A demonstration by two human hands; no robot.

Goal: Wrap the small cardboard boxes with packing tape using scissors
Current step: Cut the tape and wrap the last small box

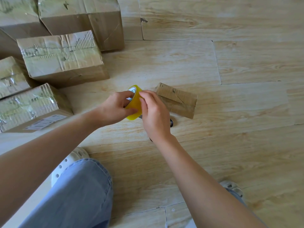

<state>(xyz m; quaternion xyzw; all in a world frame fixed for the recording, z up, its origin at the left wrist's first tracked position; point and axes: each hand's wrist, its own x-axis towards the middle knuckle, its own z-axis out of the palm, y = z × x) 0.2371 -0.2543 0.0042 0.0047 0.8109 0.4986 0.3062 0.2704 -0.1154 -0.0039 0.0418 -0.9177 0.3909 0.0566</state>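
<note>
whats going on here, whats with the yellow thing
A person crouched on the wood floor is getting tape ready. The left hand grips a yellow roll of tape, fingers through its core; the right hand picks at the roll's outer face, seemingly hunting for the loose end. No strip is pulled out yet. A small cardboard box lies just beyond the hands, scissors partly hidden under the right hand. Larger taped boxes sit at the left.

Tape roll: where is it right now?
Head view, centre of frame: the tape roll is gripped by the left hand, with the right hand at its right edge, just left of the small cardboard box.
</note>
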